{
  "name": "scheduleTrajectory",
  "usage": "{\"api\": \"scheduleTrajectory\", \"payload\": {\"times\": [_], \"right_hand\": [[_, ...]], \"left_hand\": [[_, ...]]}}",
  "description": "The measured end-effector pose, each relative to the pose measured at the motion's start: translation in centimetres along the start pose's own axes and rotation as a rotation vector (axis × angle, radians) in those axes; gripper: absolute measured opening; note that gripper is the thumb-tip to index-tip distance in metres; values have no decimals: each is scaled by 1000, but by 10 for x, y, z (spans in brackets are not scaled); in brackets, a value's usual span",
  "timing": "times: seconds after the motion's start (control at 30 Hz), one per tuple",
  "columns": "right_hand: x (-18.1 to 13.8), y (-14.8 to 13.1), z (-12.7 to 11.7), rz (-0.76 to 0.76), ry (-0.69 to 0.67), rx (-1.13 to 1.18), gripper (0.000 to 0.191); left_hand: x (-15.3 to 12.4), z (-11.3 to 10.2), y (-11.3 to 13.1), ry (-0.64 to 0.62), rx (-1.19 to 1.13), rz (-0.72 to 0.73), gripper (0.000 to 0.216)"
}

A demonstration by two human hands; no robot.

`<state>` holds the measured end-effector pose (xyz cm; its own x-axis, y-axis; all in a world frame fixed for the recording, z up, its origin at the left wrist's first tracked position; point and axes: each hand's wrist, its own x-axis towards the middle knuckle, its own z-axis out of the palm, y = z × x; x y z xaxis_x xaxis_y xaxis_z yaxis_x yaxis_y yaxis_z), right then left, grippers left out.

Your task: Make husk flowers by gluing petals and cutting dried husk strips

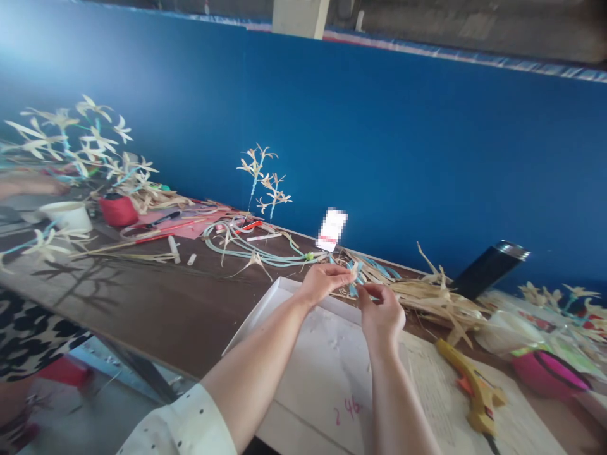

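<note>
My left hand point(327, 280) reaches over the far edge of a shallow white box lid point(265, 311), thumb and fingers pinched on a small pale strip point(355, 270). Close on its right is my right hand point(383, 309), its fingertips pressed together; whatever they hold is too small to make out. Light-blue strips point(391, 272) lie just behind both hands. A bundle of dry, straw-coloured husk strips point(427, 297) spreads to the right of my right hand. Two small husk flower stems point(272, 196) with blue-wrapped stalks stand against the blue wall.
A yellow glue gun point(474, 385) rests on papers at right, near a pink pouch point(550, 374) and a leaning black flask point(490, 268). A lit phone point(332, 229) stands behind. Coiled pale tubing point(256, 258) lies left. Another person's arm point(33, 186) reaches in beside husk flowers point(61, 136).
</note>
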<state>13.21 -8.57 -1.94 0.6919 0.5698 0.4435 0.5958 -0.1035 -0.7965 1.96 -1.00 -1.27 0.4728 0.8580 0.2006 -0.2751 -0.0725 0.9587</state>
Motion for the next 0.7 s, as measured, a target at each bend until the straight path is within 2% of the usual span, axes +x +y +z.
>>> {"api": "scheduleTrajectory", "payload": {"times": [0.13, 0.3, 0.47, 0.7], "right_hand": [[-2, -2, -3, -59, 69, -82, 25], [-5, -5, -4, -92, 71, -120, 20], [-6, -4, -4, -148, 55, -135, 19], [-7, -6, -1, -140, 26, -73, 19]], "left_hand": [[2, 1, -3, -18, -132, -125, 40], [0, 1, -1, -86, -170, -196, 39], [1, 0, -4, -120, -182, -184, 38], [4, 0, -4, -49, -132, -141, 39]]}}
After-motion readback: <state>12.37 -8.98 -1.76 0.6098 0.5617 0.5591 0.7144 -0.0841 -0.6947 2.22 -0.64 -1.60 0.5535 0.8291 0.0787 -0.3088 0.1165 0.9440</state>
